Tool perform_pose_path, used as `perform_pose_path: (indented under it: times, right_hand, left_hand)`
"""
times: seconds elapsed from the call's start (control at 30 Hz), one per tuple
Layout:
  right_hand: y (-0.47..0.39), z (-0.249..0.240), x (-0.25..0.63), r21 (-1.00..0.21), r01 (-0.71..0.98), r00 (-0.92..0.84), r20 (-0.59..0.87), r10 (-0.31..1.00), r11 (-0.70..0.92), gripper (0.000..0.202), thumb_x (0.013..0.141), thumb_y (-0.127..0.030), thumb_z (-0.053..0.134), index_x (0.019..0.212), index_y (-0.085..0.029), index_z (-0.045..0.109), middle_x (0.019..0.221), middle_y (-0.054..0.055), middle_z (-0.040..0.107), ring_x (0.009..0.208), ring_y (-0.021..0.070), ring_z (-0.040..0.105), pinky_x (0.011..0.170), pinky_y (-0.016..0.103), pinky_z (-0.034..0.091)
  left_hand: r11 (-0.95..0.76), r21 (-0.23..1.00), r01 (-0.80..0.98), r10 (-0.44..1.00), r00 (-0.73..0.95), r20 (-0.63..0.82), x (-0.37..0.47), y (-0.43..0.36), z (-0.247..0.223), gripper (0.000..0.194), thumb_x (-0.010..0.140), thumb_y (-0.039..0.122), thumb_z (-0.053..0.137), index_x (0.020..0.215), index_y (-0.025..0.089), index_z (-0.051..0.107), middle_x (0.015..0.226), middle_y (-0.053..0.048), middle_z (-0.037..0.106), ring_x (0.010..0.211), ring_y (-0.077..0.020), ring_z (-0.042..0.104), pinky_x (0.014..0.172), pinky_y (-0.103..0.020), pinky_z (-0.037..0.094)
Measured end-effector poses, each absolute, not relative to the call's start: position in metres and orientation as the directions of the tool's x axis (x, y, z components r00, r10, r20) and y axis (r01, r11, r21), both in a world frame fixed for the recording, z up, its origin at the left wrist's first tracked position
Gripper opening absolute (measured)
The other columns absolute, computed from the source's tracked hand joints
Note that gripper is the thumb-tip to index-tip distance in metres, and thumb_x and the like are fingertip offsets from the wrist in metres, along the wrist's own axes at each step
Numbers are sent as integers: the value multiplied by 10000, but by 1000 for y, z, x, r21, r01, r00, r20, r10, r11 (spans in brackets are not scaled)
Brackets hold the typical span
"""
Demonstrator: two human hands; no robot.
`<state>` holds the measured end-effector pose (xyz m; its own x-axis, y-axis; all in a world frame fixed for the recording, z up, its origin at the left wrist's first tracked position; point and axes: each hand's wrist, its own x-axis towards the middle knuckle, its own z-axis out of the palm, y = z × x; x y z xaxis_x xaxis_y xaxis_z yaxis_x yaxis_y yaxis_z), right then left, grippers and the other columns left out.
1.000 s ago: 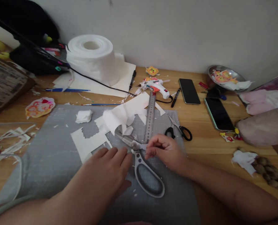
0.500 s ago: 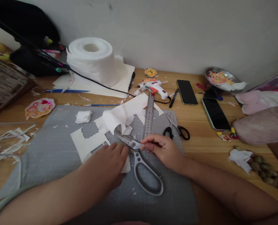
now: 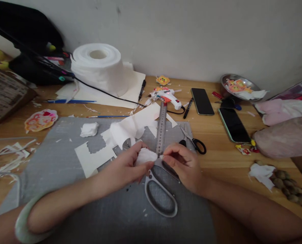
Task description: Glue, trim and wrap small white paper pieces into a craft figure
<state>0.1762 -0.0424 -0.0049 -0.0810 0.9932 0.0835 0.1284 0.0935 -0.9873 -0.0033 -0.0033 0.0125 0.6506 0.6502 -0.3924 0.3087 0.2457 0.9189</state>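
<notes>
White padding held in left hand; right hand pinched narrow, contents unclear. Card, nine o'clock from hands: scalloped cutout done. Padding judged unfinished.

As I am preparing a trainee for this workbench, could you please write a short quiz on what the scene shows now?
1. Multiple choice: What is the left hand holding?
A) A black marker
B) A white pad
C) A phone
2. True or false: The white roll stands on end, with its hole facing up.
3. Fill in the blank: To the right of the metal ruler lie the smaller scissors, whose handles are coloured ____.

Key: 1. B; 2. True; 3. black
</notes>
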Motion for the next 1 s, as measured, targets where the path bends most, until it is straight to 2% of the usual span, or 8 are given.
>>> perform_pose_path:
  times: [0.07,0.13,0.37,0.6,0.77,0.9,1.0]
  right_hand:
    - [-44,-3,177,-956,192,-149,194,970,221,41,782,-217,552,764,-193,580,724,10,568,686,120,519,625,244,406]
    - [-44,-2,176,-928,242,-225,231,946,284,48,786,-198,540,772,-187,584,726,23,583,690,128,534,640,256,418]
    - [-40,-5,173,-929,305,-256,131,958,209,43,788,-169,518,784,-178,560,719,17,587,695,124,546,657,251,428]
    - [-40,-4,170,-983,158,-281,-132,951,-90,52,796,-235,505,784,-190,481,617,-18,578,562,97,518,533,212,408]
    - [-39,-4,170,-975,184,-232,-167,958,-125,84,755,-212,544,797,-193,474,619,-34,538,557,84,477,518,196,388]
    - [-41,-5,169,-970,180,-230,-205,951,-165,148,742,-198,547,849,-198,446,678,-35,521,579,81,482,534,198,399]
    - [-42,-5,169,-964,226,-229,-189,955,-137,151,735,-189,548,850,-201,451,675,-45,486,577,75,453,524,188,385]
  left_hand:
    - [395,906,153,638,664,-390,1,-4,4,253,802,341,486,952,211,330,586,84,491,400,-56,419,388,-156,331]
    - [461,885,67,640,665,-384,3,-7,-3,279,797,337,505,959,208,317,618,69,526,424,-63,470,402,-159,356]
    - [501,865,20,625,683,-378,3,-9,-4,246,820,390,463,912,200,337,658,32,579,452,-85,529,392,-165,339]
    - [477,878,49,629,679,-379,3,-11,-3,251,804,384,485,917,208,346,644,55,569,464,-72,510,431,-171,333]
    - [415,907,65,637,691,-341,2,-13,-4,221,815,308,475,954,230,322,669,63,562,496,-70,505,468,-175,348]
    - [258,956,139,675,682,-281,-2,-16,-8,178,842,282,432,970,234,318,622,66,526,550,-95,517,528,-195,387]
    - [159,969,187,673,698,-245,-5,-17,-11,171,859,268,409,991,242,303,625,62,525,571,-102,520,531,-195,387]
